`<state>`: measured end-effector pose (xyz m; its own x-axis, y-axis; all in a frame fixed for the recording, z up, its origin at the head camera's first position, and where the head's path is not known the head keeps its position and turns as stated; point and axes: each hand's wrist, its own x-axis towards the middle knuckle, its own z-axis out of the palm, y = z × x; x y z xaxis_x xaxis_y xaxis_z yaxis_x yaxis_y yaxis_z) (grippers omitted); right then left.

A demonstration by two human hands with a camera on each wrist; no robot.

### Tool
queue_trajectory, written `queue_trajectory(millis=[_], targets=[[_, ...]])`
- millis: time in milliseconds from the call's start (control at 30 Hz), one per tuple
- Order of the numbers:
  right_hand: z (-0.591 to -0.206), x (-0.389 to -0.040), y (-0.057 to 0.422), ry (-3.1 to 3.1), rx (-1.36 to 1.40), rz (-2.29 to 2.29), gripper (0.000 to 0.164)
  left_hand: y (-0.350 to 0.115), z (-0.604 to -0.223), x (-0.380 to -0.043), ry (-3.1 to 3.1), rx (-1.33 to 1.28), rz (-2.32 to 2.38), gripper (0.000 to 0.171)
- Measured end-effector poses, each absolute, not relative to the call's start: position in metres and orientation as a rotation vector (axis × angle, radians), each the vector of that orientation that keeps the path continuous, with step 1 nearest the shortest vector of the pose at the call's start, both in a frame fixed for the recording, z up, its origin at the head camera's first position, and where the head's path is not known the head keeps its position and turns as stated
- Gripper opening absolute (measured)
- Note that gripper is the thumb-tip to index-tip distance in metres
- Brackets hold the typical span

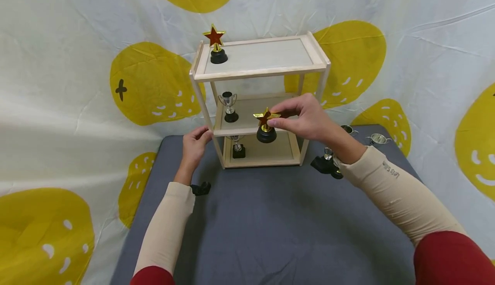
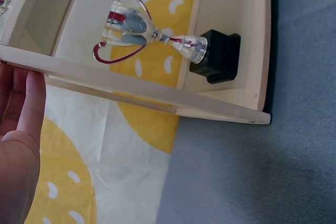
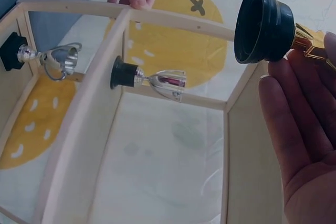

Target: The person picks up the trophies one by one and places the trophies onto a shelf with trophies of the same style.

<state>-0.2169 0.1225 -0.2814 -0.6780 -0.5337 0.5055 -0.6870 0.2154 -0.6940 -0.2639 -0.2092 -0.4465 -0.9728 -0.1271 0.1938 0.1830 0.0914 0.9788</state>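
Observation:
My right hand (image 1: 305, 117) pinches a star trophy (image 1: 267, 134) by its red and gold star, its round black base hanging in front of the wooden shelf's (image 1: 263, 75) middle level. In the right wrist view that black base (image 3: 262, 24) is tilted sideways beside the fingers. On the left, my left hand (image 1: 195, 147) holds the shelf's front left post (image 2: 105, 80) with thumb and fingertips. Another star trophy (image 1: 218, 56) stands at the top left. One silver cup trophy (image 1: 230, 116) is on the middle level, and another silver cup trophy (image 2: 215, 56) on the bottom level.
Right of the shelf, several trophies (image 1: 325, 163) lie or stand on the grey cloth-covered table (image 1: 270, 225), partly behind my right forearm. A silver cup (image 1: 378, 139) is near the table's back right. A black object (image 1: 201, 188) lies beside my left wrist. Patterned fabric hangs behind.

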Motion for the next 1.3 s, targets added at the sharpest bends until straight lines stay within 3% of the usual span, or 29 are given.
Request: queue_trajectory(millis=[733, 1300], targets=[[-0.263, -0.223, 0.118, -2.289, 1.211, 1.409, 0.015, -0.205, -0.425, -0.249, -2.099, -0.077, -2.070, 0.034], [-0.246, -0.228, 0.115, -2.250, 1.196, 1.458, 0.014, -0.210, -0.447, -0.261, -2.112, -0.075, -2.014, 0.036]])
